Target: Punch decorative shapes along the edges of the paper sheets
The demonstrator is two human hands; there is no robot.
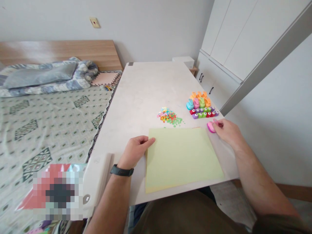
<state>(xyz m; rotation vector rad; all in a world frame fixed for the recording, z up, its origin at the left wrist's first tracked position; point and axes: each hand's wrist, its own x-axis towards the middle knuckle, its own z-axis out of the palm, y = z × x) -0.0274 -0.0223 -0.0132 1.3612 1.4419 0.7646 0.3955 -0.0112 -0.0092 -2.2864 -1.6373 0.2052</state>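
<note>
A pale yellow-green sheet of paper (182,156) lies at the near end of the white table, with a yellower edge showing under its near left corner. My left hand (136,149), a dark band on its wrist, grips the sheet's upper left edge, thumb on top and fingers partly hidden. Beyond the sheet's far right corner, my right hand (228,130) is closed on a pink craft punch (211,127), which is at the tabletop. A loose heap of small coloured paper cut-outs (170,117) lies past the paper's far edge.
Several larger craft punches (198,102) and rows of small punches (204,112) stand on the table's right side (151,87). A long white device (97,178) lies at the near left. To the left is a bed (60,120); white cabinets (219,70) stand on the right.
</note>
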